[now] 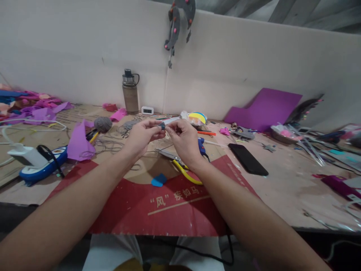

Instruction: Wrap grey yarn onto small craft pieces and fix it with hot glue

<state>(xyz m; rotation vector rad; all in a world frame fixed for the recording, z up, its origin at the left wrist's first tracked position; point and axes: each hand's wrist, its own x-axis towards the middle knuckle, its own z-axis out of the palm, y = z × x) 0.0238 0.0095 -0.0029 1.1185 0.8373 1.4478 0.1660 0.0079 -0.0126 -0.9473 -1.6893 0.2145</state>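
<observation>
My left hand (145, 136) and my right hand (182, 139) meet over the middle of the table, fingertips almost touching. Pinched between them is a small dark blue-green piece (163, 126), too small to tell its kind. Both hands are closed on it, with curled fingers hiding part of it. Below my right hand lie scissors (184, 172) with yellow handles. A blue glue gun (201, 146) shows just behind that hand. A bright blue scrap (158, 180) rests on the red and brown cardboard (126, 210) under my forearms.
Grey yarn ball (103, 124), purple sheet piece (81, 141) and blue power strip (42, 165) lie left. A water bottle (130, 92) stands at the back near a small white clock (147, 110). Rightward are a black phone (248, 159) and a large purple sheet (265, 107).
</observation>
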